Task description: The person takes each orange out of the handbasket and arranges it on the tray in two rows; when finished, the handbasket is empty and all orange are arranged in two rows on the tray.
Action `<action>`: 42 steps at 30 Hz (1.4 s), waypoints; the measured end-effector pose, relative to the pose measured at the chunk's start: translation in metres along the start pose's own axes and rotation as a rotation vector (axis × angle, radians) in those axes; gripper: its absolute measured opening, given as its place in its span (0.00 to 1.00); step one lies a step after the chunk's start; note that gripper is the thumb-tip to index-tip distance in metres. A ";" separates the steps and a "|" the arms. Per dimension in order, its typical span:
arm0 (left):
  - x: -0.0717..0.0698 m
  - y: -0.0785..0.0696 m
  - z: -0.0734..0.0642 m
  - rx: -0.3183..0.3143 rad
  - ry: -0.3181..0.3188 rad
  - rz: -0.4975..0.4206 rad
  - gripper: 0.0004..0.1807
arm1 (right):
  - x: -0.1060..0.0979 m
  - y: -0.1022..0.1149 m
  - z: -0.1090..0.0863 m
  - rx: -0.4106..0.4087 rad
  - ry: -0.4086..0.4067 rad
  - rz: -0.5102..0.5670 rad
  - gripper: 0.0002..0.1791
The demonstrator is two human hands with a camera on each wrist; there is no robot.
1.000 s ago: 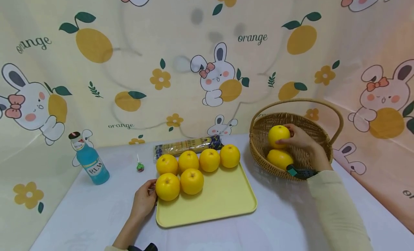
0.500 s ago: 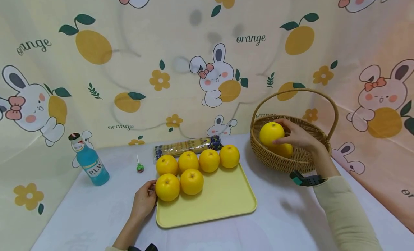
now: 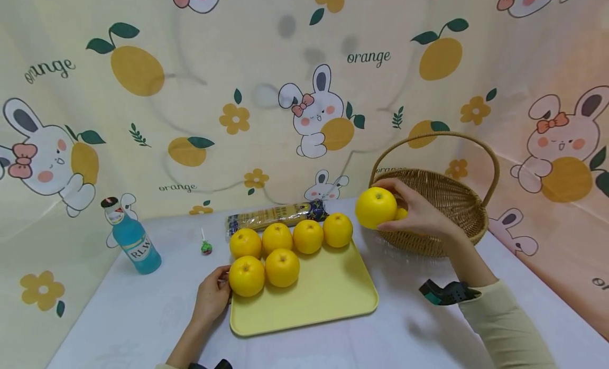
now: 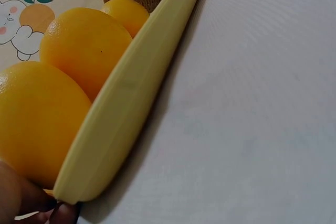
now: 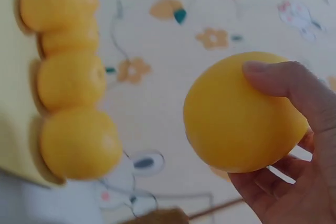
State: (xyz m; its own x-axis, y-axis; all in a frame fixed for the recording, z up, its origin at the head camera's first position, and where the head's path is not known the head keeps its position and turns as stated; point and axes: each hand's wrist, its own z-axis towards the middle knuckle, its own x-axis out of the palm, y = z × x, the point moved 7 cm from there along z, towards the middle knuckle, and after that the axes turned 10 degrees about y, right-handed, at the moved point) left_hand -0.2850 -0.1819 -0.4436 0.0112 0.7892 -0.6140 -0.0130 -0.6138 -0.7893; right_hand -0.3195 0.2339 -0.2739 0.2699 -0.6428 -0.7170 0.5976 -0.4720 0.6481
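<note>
My right hand (image 3: 418,213) grips a yellow-orange orange (image 3: 374,208) in front of the basket's left side, thumb on one side and fingers on the other. The right wrist view shows that orange (image 5: 241,114) up close in the hand (image 5: 294,177). My left hand (image 3: 212,294) pinches the left rim of the yellow tray (image 3: 328,292); thumb and fingertips show at the tray's edge in the left wrist view. Several oranges (image 3: 283,267) stand on the tray, in a back row and a shorter front row. Inside the wicker basket (image 3: 442,200), another yellow fruit (image 3: 402,214) is mostly hidden behind my right hand.
A blue bottle (image 3: 138,242) stands at the left, with a small green lollipop (image 3: 205,247) to its right. Behind the tray lies a long packet (image 3: 271,217), perhaps noodles. The basket's tall handle (image 3: 492,163) arches up. A patterned curtain (image 3: 266,41) closes off the back.
My right hand has lifted the orange out of the basket and carried it left, toward the tray. My left hand and the tray have stayed in place.
</note>
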 end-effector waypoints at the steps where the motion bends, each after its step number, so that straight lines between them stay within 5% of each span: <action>1: 0.000 0.000 0.000 -0.001 0.000 -0.002 0.18 | 0.006 0.003 0.001 -0.017 0.006 0.000 0.43; 11: 0.001 0.001 0.001 -0.010 0.006 -0.016 0.18 | 0.074 0.005 0.006 -0.081 0.018 -0.023 0.45; 22: 0.005 0.004 0.001 -0.014 0.006 -0.018 0.19 | 0.139 -0.011 0.020 -0.033 0.019 -0.067 0.42; 33: -0.001 -0.001 0.002 0.000 -0.009 -0.008 0.18 | 0.159 -0.019 0.031 0.054 0.020 -0.051 0.42; 42: 0.000 0.000 -0.001 0.039 -0.039 -0.020 0.17 | 0.163 -0.014 0.025 0.048 0.039 -0.104 0.44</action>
State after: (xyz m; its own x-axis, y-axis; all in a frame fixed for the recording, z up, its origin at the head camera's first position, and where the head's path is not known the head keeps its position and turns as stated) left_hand -0.2843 -0.1820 -0.4438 -0.0269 0.8017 -0.5971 -0.0520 -0.5976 -0.8001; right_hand -0.3031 0.1205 -0.3938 0.2383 -0.5655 -0.7896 0.5870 -0.5639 0.5809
